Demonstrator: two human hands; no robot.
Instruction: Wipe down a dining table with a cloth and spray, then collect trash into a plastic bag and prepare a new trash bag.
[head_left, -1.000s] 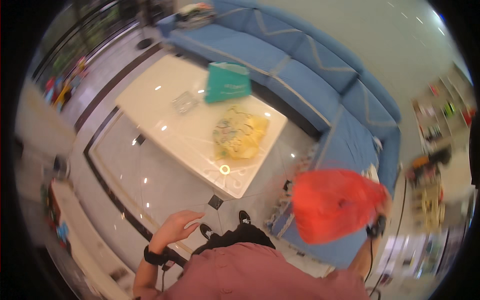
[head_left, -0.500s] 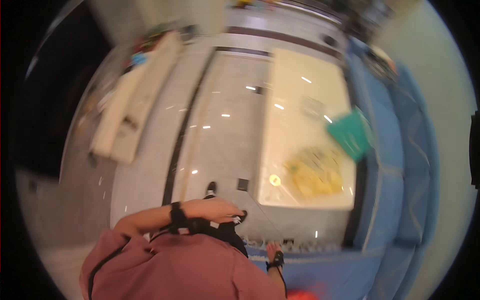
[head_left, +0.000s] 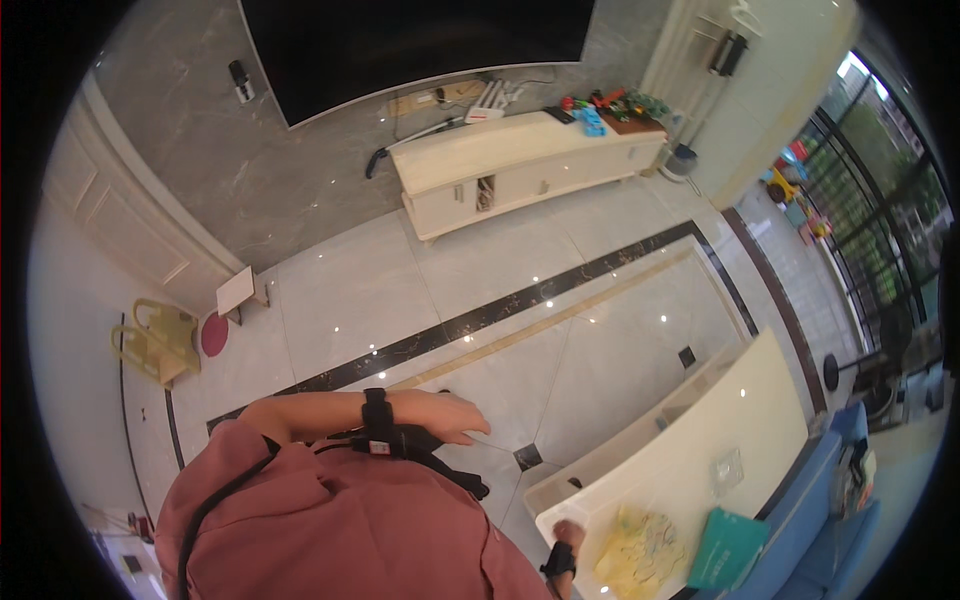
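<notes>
My left hand point(head_left: 440, 415) hangs in front of my body, above the tiled floor, with its fingers loosely stretched and nothing visible in them. A black band point(head_left: 377, 415) is strapped round that wrist. At the near corner of the long cream coffee table point(head_left: 700, 425) is my right hand point(head_left: 569, 532), also with a black wristband. Its fingers are foreshortened, and I cannot tell whether they touch the tabletop. Beside it lies a crumpled yellow plastic bag point(head_left: 632, 560). Farther along are a teal bag point(head_left: 726, 550) and a small clear tray point(head_left: 728, 470).
A blue sofa point(head_left: 800, 520) runs along the table's right side. A cream TV cabinet point(head_left: 530, 170) stands below a large black television point(head_left: 420, 50). At the left are a yellow-green child's chair point(head_left: 160, 340) and a small stool point(head_left: 240, 292). A fan point(head_left: 850, 370) stands at the right.
My view has swung left, bringing the television, cabinet and left-hand wall into sight. The right hand is now beside the coffee table's corner instead of over the sofa edge. The left hand stays before me.
</notes>
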